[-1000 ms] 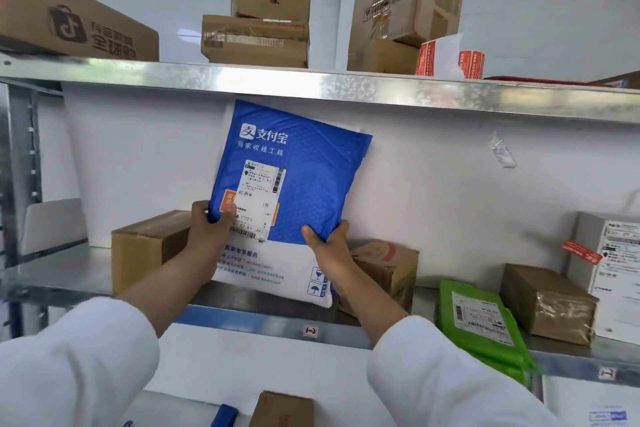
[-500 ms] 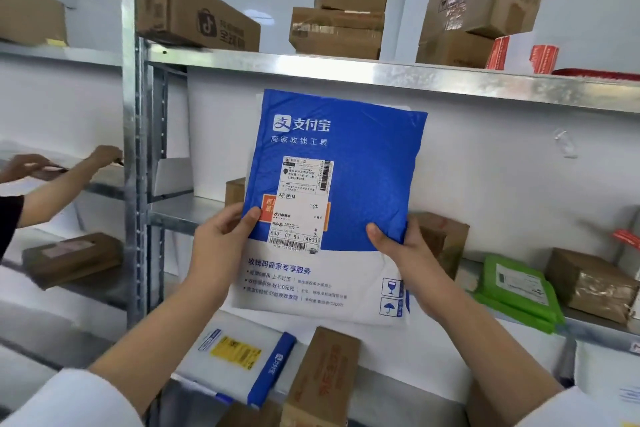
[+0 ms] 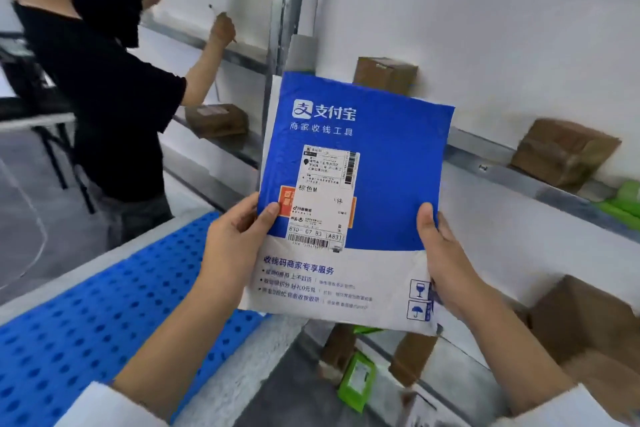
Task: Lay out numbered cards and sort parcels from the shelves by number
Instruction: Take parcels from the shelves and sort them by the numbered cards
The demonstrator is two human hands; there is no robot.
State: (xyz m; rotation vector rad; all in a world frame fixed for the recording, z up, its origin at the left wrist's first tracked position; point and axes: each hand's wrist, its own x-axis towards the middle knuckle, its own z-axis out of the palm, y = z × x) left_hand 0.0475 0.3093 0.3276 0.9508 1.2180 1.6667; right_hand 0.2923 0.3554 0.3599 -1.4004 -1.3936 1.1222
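Note:
I hold a flat blue and white mailer parcel [image 3: 391,156] upright in front of me, clear of the shelves. My left hand [image 3: 235,243] grips its left edge, thumb on the front beside the white shipping label [image 3: 323,198]. My right hand [image 3: 446,253] grips the right edge, thumb on the blue part. The label carries a barcode and a printed number row near its bottom.
Metal shelves [image 3: 540,180] run along the right wall with brown boxes [image 3: 564,152] [image 3: 384,74] and green mailers [image 3: 356,380]. A large cardboard box [image 3: 595,326] sits lower right. A blue perforated pallet [image 3: 86,319] lies lower left. A person in a black shirt [image 3: 104,87] works at the left shelving.
I have lifted the parcel off the shelf and pulled it toward me while turning left and down; the pallet and the other person have come into view.

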